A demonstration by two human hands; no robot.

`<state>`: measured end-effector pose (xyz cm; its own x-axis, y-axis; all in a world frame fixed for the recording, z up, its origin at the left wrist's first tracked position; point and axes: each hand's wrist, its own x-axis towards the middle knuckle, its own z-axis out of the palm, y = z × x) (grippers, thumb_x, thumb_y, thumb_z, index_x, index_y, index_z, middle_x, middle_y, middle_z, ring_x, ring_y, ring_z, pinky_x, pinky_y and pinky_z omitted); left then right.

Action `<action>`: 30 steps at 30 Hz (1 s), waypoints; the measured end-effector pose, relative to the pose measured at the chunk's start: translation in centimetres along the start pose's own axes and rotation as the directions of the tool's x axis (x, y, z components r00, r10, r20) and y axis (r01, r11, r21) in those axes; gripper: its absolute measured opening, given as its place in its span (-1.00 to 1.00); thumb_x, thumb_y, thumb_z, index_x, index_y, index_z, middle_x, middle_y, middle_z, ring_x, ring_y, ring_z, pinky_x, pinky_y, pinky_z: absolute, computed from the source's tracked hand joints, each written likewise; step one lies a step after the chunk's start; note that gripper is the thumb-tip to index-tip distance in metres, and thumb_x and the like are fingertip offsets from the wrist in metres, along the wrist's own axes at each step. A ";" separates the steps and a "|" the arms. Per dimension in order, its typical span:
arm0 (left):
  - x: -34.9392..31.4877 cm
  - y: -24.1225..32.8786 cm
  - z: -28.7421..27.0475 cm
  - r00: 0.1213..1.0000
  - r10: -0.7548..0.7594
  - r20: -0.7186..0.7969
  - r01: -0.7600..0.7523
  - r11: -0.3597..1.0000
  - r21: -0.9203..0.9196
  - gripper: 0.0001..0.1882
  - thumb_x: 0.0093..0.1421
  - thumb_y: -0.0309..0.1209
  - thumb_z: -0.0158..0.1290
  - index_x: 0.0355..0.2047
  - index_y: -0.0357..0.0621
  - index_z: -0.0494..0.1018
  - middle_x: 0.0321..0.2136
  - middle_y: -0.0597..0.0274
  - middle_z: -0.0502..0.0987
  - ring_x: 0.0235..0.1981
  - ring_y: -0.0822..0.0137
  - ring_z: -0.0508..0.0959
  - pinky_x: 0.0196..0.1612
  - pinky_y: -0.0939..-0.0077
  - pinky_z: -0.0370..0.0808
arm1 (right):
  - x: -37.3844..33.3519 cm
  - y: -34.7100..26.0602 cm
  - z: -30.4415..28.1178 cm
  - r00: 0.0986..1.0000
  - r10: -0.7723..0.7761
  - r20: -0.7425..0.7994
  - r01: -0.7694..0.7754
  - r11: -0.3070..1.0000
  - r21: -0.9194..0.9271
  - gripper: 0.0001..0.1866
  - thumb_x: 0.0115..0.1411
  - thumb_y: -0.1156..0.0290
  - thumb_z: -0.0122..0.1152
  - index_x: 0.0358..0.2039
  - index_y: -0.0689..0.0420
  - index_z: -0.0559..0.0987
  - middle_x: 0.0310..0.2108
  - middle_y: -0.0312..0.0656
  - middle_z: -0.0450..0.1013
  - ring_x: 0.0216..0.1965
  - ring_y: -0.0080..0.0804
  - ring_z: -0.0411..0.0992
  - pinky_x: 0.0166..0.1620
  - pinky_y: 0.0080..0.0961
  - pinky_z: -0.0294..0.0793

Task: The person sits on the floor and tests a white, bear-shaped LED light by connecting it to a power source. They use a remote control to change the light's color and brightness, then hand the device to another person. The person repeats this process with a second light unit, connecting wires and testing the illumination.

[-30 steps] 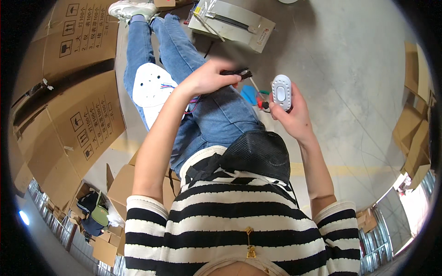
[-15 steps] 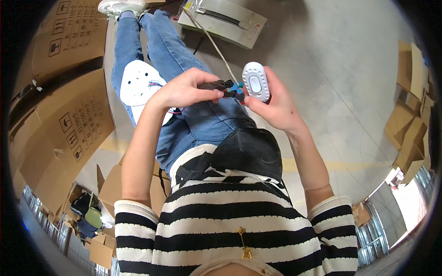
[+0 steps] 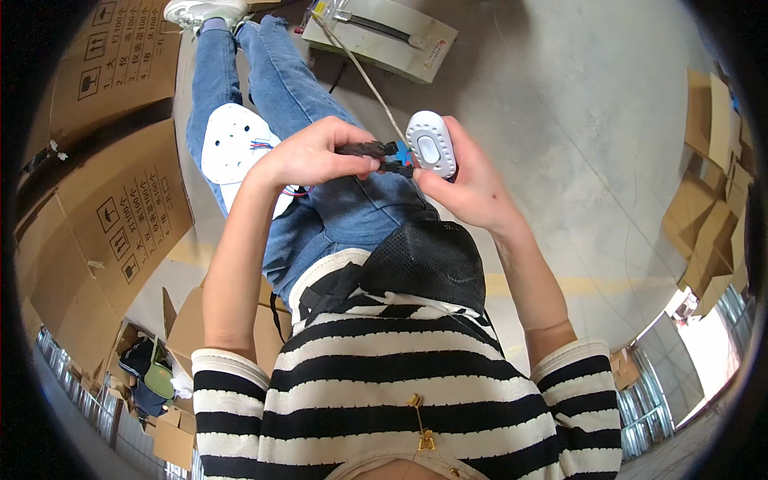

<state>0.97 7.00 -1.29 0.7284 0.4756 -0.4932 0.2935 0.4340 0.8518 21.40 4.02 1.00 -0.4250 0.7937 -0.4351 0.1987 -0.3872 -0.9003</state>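
Note:
My left hand (image 3: 312, 156) is closed round a black wire bundle (image 3: 364, 150) that ends in black plugs. My right hand (image 3: 476, 192) holds a white oval device (image 3: 430, 146) with a raised rim of bumps and an oval centre. Its thumb presses at the tip of a black connector (image 3: 398, 169) between the two hands. A small blue part (image 3: 402, 152) shows beside the device, mostly hidden. On my thigh lies a white rounded panel (image 3: 232, 148) with holes and thin red and blue wires (image 3: 261, 146), partly behind my left forearm.
A pale metal case (image 3: 392, 36) with a black handle stands on the floor ahead, and a light cord (image 3: 364, 76) runs from it toward my right hand. Large cardboard boxes (image 3: 104, 216) line the left. Folded cardboard (image 3: 708, 216) lies at the right. A black mesh pouch (image 3: 428, 260) sits at my waist.
Both hands, with the wire bundle and white device, appear slightly further left, as does the whole scene. The device is tilted a little more. The grips look the same.

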 end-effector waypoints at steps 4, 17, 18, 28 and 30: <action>0.0 0.4 0.0 1.000 -0.019 0.021 0.020 0.999 -0.025 -0.83 -0.05 -0.44 -0.04 -0.47 -0.30 0.43 -0.66 0.33 0.41 -0.57 0.56 0.36 -0.45 0.70 0.29 | -0.1 0.3 0.0 1.000 0.016 -0.008 -0.016 1.000 -0.014 -0.60 -0.18 0.47 -0.02 -0.24 0.25 0.24 -0.41 -0.14 0.29 -0.39 -0.47 0.27 -0.32 -0.59 0.26; 0.1 0.5 0.1 0.998 -0.018 0.052 0.018 1.000 0.017 -0.87 -0.03 -0.47 -0.03 -0.48 -0.29 0.40 -0.64 0.37 0.41 -0.55 0.61 0.33 -0.47 0.74 0.27 | -0.4 0.3 -0.3 1.000 0.016 0.008 -0.016 0.999 0.044 -0.58 -0.20 0.47 0.00 -0.24 0.25 0.24 -0.41 -0.16 0.28 -0.38 -0.48 0.26 -0.29 -0.59 0.25; 0.1 0.6 0.1 0.998 -0.018 0.053 0.017 1.000 0.017 -0.87 -0.03 -0.47 -0.04 -0.48 -0.29 0.39 -0.64 0.37 0.41 -0.56 0.62 0.33 -0.47 0.74 0.27 | -0.4 0.3 -0.2 1.000 0.008 0.007 -0.009 0.999 0.039 -0.58 -0.20 0.47 0.00 -0.24 0.25 0.24 -0.40 -0.16 0.28 -0.38 -0.48 0.26 -0.29 -0.59 0.25; 0.3 1.0 0.4 0.997 -0.042 0.061 0.042 0.999 0.013 -0.86 -0.03 -0.46 -0.04 -0.47 -0.28 0.40 -0.65 0.37 0.40 -0.57 0.61 0.32 -0.48 0.71 0.27 | -0.3 0.7 -0.4 1.000 0.005 -0.004 -0.005 1.000 0.000 -0.58 -0.19 0.45 0.00 -0.24 0.26 0.23 -0.41 -0.11 0.28 -0.38 -0.43 0.27 -0.30 -0.55 0.27; 0.4 0.7 0.3 0.998 -0.032 0.058 0.031 0.999 0.019 -0.86 -0.03 -0.45 -0.04 -0.47 -0.28 0.40 -0.65 0.36 0.41 -0.57 0.59 0.33 -0.47 0.70 0.27 | -0.3 0.8 -0.3 1.000 -0.008 -0.010 0.008 1.000 0.018 -0.58 -0.19 0.45 0.00 -0.24 0.25 0.24 -0.41 -0.11 0.28 -0.38 -0.43 0.28 -0.30 -0.55 0.27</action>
<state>1.62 7.26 -0.79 0.7533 0.4165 -0.5089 0.3273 0.4337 0.8395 21.92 3.63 0.37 -0.4180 0.8011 -0.4284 0.1793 -0.3895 -0.9034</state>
